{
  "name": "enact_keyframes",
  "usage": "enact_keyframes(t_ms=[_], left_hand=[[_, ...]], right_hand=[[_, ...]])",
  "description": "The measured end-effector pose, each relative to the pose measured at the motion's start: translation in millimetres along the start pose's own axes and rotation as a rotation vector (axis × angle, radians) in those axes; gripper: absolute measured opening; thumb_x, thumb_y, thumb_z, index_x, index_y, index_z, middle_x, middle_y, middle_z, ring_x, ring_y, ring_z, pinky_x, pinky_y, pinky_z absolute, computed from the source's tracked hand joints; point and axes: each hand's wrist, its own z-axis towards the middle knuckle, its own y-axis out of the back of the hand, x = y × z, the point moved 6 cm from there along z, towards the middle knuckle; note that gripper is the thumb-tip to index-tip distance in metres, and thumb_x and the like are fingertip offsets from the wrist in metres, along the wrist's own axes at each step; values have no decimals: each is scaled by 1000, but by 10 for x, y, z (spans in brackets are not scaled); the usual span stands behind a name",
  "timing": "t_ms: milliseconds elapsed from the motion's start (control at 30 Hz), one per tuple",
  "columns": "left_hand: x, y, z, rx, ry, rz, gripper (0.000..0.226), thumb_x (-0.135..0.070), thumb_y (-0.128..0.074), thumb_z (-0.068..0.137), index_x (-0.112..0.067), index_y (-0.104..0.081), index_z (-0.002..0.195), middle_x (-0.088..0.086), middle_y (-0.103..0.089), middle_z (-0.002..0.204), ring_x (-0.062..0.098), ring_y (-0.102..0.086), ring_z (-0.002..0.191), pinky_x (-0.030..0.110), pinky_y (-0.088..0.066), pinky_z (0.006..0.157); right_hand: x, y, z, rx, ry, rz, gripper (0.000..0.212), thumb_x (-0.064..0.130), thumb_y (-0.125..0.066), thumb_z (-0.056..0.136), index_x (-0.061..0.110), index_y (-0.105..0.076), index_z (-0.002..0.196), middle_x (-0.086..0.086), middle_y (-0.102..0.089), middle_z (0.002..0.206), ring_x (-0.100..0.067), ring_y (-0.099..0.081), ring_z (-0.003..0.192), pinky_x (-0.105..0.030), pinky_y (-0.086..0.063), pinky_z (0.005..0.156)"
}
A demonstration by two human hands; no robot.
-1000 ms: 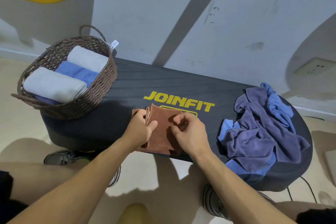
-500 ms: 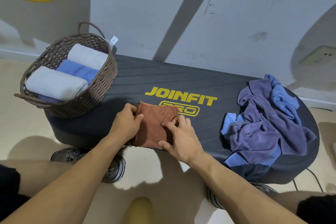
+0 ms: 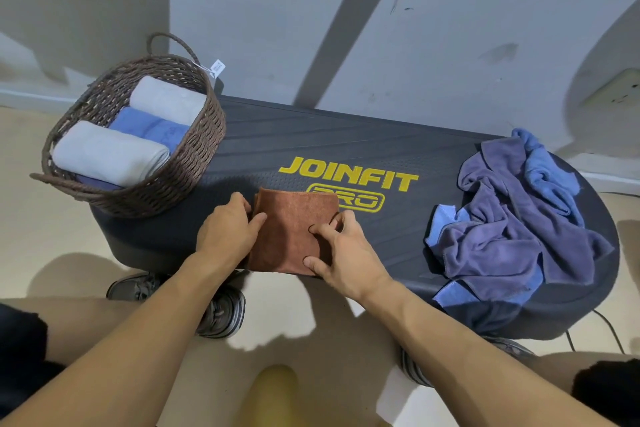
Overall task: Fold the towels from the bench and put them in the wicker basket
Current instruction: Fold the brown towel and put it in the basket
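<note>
The brown towel lies folded into a small rectangle on the near edge of the dark bench, just below the yellow lettering, with a hand on each side. It looks folded enough to move, so the step in hand is probably a last squaring-up before the lift. To do that well, keep the layers pinched together at both side edges so the stack does not spring open, then carry it level to the wicker basket at the bench's left end, where 3 rolled towels already sit: 2 grey, 1 blue. Space there is tight, so the brown one may need to go on top. A crumpled heap of purple and blue towels waits at the right end, well apart.

The left hand grips the towel's left edge, thumb on top and fingers curled round the side. The right hand rests on the right part, fingertips bent and pressing into the cloth, thumb near the lower corner.
</note>
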Motion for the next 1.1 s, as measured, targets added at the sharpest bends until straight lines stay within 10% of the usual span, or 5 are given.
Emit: enact_keyframes(t_ms=[200, 467, 733, 900, 1100], left_hand=[[-41, -42, -89, 303, 62, 120, 54, -59, -82, 62, -10, -65, 75, 3, -68, 71, 22, -65, 70, 34, -49, 62], [-15, -118, -244, 302, 261, -99, 44, -38, -91, 61, -9, -70, 86, 7, -73, 83, 26, -70, 82, 40, -58, 79], [-112, -57, -228, 344, 289, -345, 27, -18, -89, 62, -11, -63, 68, 3, -67, 60, 16, -61, 53, 26, -50, 54], [-278, -90, -211, 355, 254, -626, 22, 6, -77, 73, -8, -61, 78, 11, -69, 76, 27, -68, 72, 46, -60, 80], [-826, 171, -198, 331, -314, -458, 27, -8, -76, 77, -26, -62, 91, -8, -75, 79, 7, -70, 72, 31, -54, 75]], right_hand=[[10, -35, 23, -21, -48, 31, 59, 38, -75, 83, 22, -53, 135, 0, -28, 113, -23, -42, 111, -35, -43, 103], [-16, 16, 35, -54, -265, 173, 55, 21, -82, 76, 18, -57, 125, 0, -30, 113, -26, -53, 104, -31, -45, 97], [-248, 55, -35, 10, -633, 408, 54, 21, -86, 64, 12, -57, 108, -4, -65, 105, -25, -64, 98, -33, -54, 82], [-327, 152, -39, 133, -657, 522, 26, 12, -86, 67, 9, -71, 88, -10, -75, 89, -28, -72, 83, -47, -61, 79], [-446, 662, -114, 72, -599, 178, 68, 36, -90, 64, 14, -58, 120, -8, -59, 112, -25, -62, 92, -37, -52, 84]])
